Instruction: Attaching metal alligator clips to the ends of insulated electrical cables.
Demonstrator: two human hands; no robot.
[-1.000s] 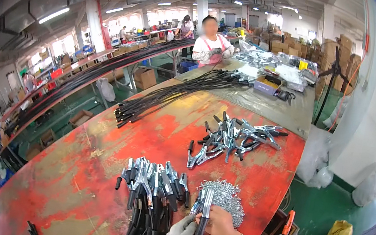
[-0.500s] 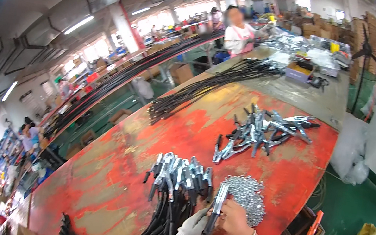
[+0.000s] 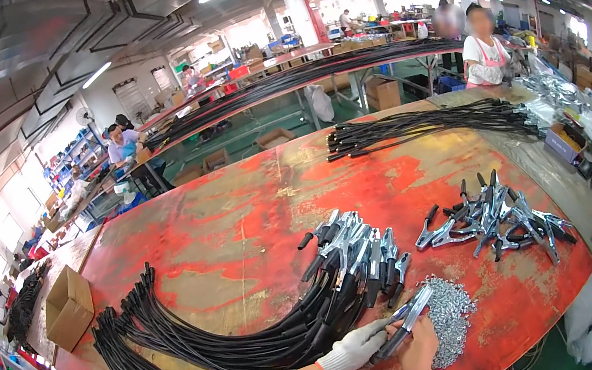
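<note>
A silver metal spring clamp with dark handle grips (image 3: 412,311) stands tilted between my hands, jaw end pointing away from me. My left hand (image 3: 356,349), in a white knit glove, closes on the lower handle end from the left. From the right, my bare right hand (image 3: 420,349) has its fingers closed round the clamp's side; some fingertips are hidden. Just beyond my right hand lies a heap of small shiny metal nuts or similar parts (image 3: 454,316). Left of the clamp, a bundle of black cables (image 3: 270,361) ends in a cluster of similar clamps (image 3: 356,244).
Farther right is a pile of loose clamps (image 3: 505,220) on the worn red table (image 3: 210,249). More black cables (image 3: 411,129) lie at the far side. A cardboard box (image 3: 69,308) stands at the left edge. A co-worker (image 3: 486,56) stands beyond the table.
My view has turned left, so the table's contents appear farther right and more cable shows at the left. Both hands still hold the clamp, which leans more to the right.
</note>
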